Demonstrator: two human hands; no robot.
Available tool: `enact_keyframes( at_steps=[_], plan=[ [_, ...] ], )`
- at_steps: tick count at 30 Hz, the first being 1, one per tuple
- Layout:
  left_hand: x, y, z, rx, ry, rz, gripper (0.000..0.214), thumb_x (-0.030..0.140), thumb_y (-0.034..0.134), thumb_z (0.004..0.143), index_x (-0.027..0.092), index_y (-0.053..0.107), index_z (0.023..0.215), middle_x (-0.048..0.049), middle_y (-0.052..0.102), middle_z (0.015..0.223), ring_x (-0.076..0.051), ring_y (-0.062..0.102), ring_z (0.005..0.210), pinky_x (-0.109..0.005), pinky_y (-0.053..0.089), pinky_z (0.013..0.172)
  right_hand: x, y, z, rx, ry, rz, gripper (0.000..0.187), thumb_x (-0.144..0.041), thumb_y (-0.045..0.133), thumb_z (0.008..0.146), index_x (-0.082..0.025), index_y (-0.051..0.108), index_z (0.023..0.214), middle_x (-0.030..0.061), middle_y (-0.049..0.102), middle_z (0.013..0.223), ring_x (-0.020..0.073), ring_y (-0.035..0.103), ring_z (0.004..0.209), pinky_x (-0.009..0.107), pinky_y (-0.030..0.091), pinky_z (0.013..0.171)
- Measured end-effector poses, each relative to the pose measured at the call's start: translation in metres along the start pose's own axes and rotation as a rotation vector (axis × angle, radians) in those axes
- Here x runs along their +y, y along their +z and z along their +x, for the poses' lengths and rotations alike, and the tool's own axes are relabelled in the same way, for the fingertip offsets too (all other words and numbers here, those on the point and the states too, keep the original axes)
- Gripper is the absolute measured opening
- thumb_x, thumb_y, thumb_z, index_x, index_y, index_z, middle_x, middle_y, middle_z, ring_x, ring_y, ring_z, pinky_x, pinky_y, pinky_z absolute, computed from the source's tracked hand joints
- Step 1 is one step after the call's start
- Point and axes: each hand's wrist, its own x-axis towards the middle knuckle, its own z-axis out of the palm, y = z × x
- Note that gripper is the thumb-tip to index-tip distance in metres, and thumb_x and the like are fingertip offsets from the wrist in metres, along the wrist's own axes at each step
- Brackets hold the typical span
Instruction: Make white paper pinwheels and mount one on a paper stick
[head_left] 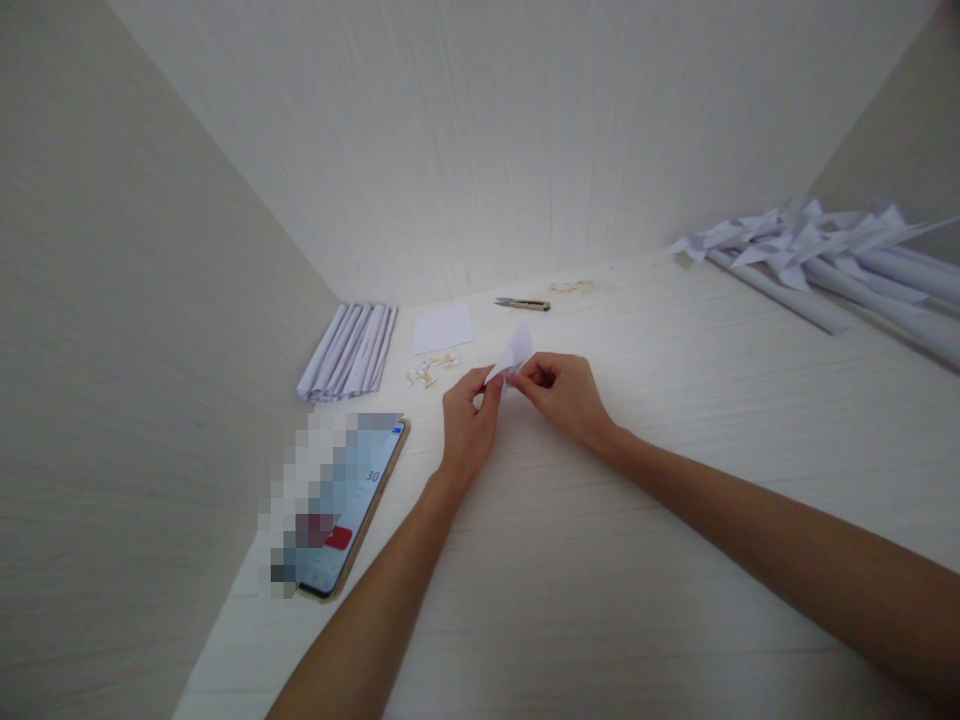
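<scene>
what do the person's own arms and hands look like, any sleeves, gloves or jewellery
The left hand and right hand wear no gloves. The left forearm and right forearm show no sleeves, watch, bracelet or clear markings. No ring shows, though some fingers are hidden.

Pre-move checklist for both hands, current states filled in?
1. Left hand pinching the folded white paper piece: ok.
2. Right hand fingers at the same piece: ok.
3. Folds' centre secured: cannot tell, fingers hide it.
4. Small white-and-tan loose bits neatly lined up: not ok, scattered beyond the left hand.
5. Flat white rectangular paper sheet apart from hands: ok.
6. Small metal snips with tan handles apart from hands: ok.
</scene>
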Motion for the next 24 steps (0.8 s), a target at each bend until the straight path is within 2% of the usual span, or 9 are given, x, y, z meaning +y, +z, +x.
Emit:
enact_keyframes(
  at_steps=[3,11,16,24],
  plan=[
    [-0.0008,0.0001,0.0001,0.005,-0.003,-0.009,0.024,0.025,0.044,0.079,0.015,0.064,0.086,-0.0039,0.065,0.085,-0.014,0.055,0.076,-0.025,0.040,0.071,0.0004,-0.0001,0.0003,-0.016,0.001,0.015,0.021,-0.027,0.057,0.069,-0.014,0.053,0.052,-0.0014,0.051,0.048,0.0084,0.042,0.045,0.022,0.032,0.047],
    [-0.0038,0.0004,0.0003,0.012,-0.027,-0.031,0.024,0.025,0.044,0.079,0.013,0.064,0.085,-0.0046,0.065,0.084,-0.014,0.055,0.076,-0.025,0.040,0.069,-0.0005,-0.0009,0.0015,-0.155,0.024,0.014,0.031,-0.029,0.048,0.077,-0.015,0.048,0.049,-0.0038,0.047,0.040,0.0074,0.042,0.040,0.021,0.032,0.047],
    [-0.0035,0.0005,0.0004,0.014,-0.028,-0.024,0.024,0.024,0.044,0.079,0.013,0.065,0.084,-0.0044,0.065,0.085,-0.013,0.055,0.076,-0.024,0.040,0.069,0.0009,0.0001,0.0018,-0.122,0.025,0.029,0.027,-0.028,0.052,0.073,-0.016,0.048,0.050,-0.0041,0.047,0.042,0.0074,0.041,0.041,0.021,0.031,0.046],
    [-0.0030,0.0000,0.0005,0.008,-0.022,-0.016,0.023,0.022,0.045,0.078,0.014,0.064,0.086,-0.0034,0.065,0.082,-0.013,0.056,0.076,-0.024,0.041,0.068,0.0020,-0.0005,0.0028,-0.139,-0.023,-0.039,0.030,-0.026,0.048,0.075,-0.016,0.043,0.047,-0.0043,0.042,0.043,0.0070,0.036,0.043,0.021,0.026,0.046]
  ],
)
